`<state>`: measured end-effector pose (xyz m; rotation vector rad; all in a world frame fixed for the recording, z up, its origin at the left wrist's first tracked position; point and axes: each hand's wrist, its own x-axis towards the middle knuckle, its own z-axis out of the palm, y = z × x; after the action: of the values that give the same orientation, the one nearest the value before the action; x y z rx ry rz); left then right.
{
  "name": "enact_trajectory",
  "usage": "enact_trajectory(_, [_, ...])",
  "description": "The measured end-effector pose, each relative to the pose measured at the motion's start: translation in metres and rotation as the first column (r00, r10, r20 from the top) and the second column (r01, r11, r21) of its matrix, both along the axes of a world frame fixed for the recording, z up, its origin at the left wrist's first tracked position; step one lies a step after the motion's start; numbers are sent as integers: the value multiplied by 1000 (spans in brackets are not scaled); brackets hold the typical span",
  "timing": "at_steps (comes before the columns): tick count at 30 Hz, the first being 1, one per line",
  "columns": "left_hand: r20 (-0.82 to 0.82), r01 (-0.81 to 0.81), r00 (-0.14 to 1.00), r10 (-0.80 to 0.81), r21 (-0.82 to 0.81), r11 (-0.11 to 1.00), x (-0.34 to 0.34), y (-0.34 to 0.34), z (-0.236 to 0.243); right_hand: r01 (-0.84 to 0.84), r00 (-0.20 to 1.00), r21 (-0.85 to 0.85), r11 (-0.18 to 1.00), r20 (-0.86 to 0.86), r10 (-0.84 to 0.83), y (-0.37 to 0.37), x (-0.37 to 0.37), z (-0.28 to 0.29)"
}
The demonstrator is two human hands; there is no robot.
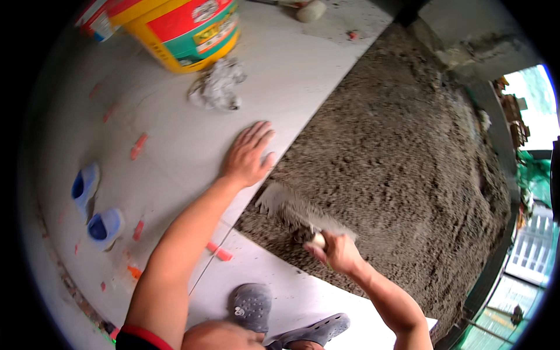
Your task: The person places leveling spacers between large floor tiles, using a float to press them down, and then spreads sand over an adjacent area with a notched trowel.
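My left hand (pixel 249 154) lies flat on a pale floor tile (pixel 175 105), fingers stretched out, close to the tile's edge. With my right hand (pixel 340 253) I grip the light-coloured handle of a trowel (pixel 291 205). Its long metal blade, smeared with grey, rests on a bed of dark, crumbly mortar (pixel 385 157) in the corner between two laid tile edges. Motion blurs the blade somewhat, and my fingers cover much of the handle.
A yellow, red and green bucket (pixel 195 38) and a crumpled grey-white wad (pixel 219 86) sit on the tiles. Blue slippers (pixel 106 226), red tile wedges (pixel 219 251) and a pale mallet head (pixel 311 10) lie around. Grey clogs (pixel 252 306) are on my feet. A concrete block (pixel 478 46) borders the mortar.
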<state>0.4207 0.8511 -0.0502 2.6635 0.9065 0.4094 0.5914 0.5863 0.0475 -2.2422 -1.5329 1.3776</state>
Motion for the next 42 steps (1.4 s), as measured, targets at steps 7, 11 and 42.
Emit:
enact_trajectory(7, [39,40,998,-40,6,999,-8,2,6,527,829,266,807,49,-557,28,128,-17])
enact_trajectory(11, [57,62,996,-62,-1,998,-6,2,17,857,481,187,479,41,-876,-16,221,-11])
enact_trajectory(42, [-61,-137,988,144,112,984,30,34,2,765,-177,613,-197,-94,-980,-262,335,-30])
